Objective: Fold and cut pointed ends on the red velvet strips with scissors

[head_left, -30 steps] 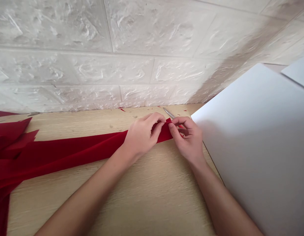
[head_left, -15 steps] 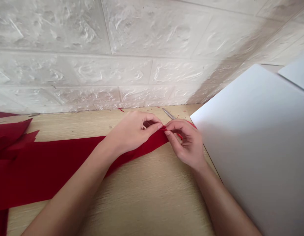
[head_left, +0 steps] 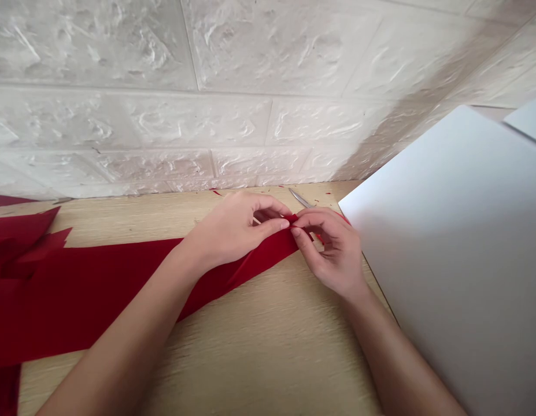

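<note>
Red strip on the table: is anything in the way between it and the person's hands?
Nothing visible. The left hand and right hand both pinch the end of the red strip with their fingertips. The scissors lie behind the hands, and the white board lies to the right.

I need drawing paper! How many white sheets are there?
2: a big white sheet on the right; a second sheet, just a corner, at top right. More may be hidden.

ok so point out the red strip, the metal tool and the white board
red strip (head_left: 98, 289), head view, on its wide flat part
metal tool (head_left: 299, 198), head view, on its bare blade
white board (head_left: 458, 242), head view, on its bare face
</note>
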The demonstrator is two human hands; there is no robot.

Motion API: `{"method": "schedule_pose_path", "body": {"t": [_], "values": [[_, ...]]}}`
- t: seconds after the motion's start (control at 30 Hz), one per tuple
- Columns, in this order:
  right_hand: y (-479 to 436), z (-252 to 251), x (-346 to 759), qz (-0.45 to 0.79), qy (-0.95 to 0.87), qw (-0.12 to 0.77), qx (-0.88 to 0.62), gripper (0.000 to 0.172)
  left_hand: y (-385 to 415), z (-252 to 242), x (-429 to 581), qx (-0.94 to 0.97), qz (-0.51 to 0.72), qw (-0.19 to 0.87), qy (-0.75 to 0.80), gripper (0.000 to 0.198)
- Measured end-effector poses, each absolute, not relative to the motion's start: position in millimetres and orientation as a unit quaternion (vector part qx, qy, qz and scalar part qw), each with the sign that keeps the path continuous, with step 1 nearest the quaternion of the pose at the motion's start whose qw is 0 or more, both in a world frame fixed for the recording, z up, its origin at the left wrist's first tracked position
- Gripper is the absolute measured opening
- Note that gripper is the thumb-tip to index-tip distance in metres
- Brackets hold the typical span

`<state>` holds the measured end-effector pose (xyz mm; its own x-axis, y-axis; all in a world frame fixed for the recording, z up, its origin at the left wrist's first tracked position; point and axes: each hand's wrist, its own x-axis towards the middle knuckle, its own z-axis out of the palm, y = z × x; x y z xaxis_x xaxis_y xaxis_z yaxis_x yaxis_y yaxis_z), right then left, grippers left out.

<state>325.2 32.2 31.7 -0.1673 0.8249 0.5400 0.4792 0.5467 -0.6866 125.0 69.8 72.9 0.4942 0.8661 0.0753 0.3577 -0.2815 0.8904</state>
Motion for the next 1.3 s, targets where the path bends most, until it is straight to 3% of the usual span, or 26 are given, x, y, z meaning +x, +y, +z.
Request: {"method": "schedule_pose_path", "body": {"t": [0.27, 0.57, 0.8, 0.97, 1.3], "values": [[33.5, 24.3, 324.3, 0.210, -0.708, 0.494, -0.459, 0.008, 69.9, 75.5, 123.9, 0.735, 0.268, 0.445, 0.435, 0.021], [34.0, 26.9, 323.6, 0.076, -0.748, 0.501, -0.428, 0.017, 72.1, 74.7, 121.5, 0.730, 0.264, 0.438, 0.453, 0.022], [37.9, 22.1, 327.5, -0.001, -0.763, 0.506, -0.401, 0.023, 71.6, 71.8, 114.7, 0.728, 0.216, 0.455, 0.464, 0.039], [38.3, 24.0, 328.1, -0.029, -0.796, 0.487, -0.357, 0.027, 72.7, 65.9, 116.0, 0.742, 0.204, 0.441, 0.462, 0.037], [37.1, 25.9, 326.1, 0.033, -0.787, 0.489, -0.376, 0.023, 75.5, 60.5, 126.4, 0.759, 0.244, 0.408, 0.445, 0.021]]}}
